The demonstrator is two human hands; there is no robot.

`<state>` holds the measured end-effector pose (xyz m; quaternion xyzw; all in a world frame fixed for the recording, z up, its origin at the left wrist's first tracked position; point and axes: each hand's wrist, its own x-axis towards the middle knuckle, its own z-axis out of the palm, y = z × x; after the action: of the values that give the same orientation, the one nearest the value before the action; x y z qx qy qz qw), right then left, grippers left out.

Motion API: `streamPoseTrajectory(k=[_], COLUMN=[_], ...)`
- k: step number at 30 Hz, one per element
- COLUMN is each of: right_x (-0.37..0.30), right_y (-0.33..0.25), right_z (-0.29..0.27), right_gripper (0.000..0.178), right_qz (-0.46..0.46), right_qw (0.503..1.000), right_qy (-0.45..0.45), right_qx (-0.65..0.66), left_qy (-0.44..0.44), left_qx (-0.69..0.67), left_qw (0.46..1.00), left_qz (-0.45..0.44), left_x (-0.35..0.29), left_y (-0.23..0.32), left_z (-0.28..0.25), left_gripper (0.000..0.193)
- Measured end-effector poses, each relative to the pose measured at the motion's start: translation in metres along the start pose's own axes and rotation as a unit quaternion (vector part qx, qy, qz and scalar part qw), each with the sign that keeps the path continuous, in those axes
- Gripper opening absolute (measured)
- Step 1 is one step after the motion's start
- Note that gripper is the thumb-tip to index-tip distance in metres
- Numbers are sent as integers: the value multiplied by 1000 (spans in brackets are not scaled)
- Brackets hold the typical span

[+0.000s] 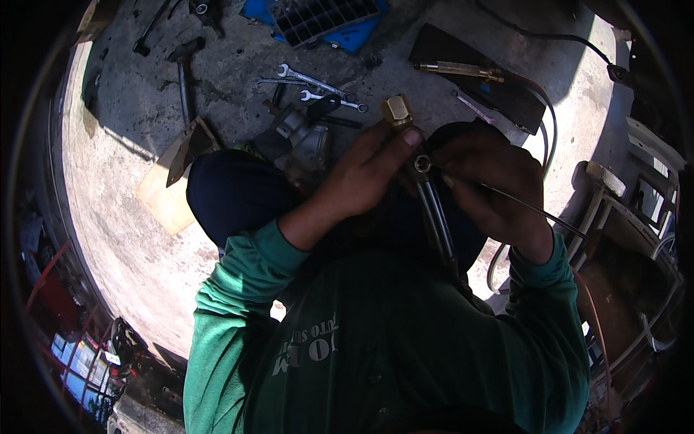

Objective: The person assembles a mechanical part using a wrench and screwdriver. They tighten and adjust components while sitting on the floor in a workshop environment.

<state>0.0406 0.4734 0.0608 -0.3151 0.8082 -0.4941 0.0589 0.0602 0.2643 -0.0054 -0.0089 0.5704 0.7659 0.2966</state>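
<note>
My left hand is closed, thumb on top, around a metal piece with a brass-coloured hex head at its far end. Just below that thumb is a round metal eye, from which a shiny steel shaft runs down toward my lap. Whether head and shaft are one part is hidden by my fingers. My right hand pinches a thin metal rod. One end of it points at the eye; the other sticks out past my wrist to the lower right.
Combination wrenches lie on the concrete ahead, by a grey metal housing. A hammer lies to the left, near a bent metal plate. Farther off is a black compartment tray. A brass torch with hoses lies right.
</note>
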Motion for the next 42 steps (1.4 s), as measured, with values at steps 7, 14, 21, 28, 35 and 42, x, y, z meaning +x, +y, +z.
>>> streamPoseTrajectory(k=[7, 14, 21, 28, 35, 42], right_x=[-2, -1, -5, 1, -3, 1], right_y=[13, 21, 16, 14, 25, 19], right_z=[0, -8, 2, -1, 0, -2], right_gripper=[14, 16, 12, 12, 11, 8], right_qz=[-16, 11, 51, -7, 15, 69], right_qw=[997, 994, 990, 997, 990, 981], right_qy=[7, -53, 22, -8, -3, -2], right_qx=[69, 99, 133, 72, 142, 179], left_qy=[-7, -4, 4, 11, 34, 20], left_qx=[-5, -7, 17, 35, 58, 33], left_qw=[1000, 1000, 1000, 999, 998, 999], left_qz=[1, -2, -5, -4, -6, -14], left_x=[0, 2, 1, 1, 0, 1], left_y=[1, 0, 2, 1, -3, -1], left_z=[0, 1, 1, 0, 1, 1], left_gripper=[39, 39, 40, 40, 44, 43])
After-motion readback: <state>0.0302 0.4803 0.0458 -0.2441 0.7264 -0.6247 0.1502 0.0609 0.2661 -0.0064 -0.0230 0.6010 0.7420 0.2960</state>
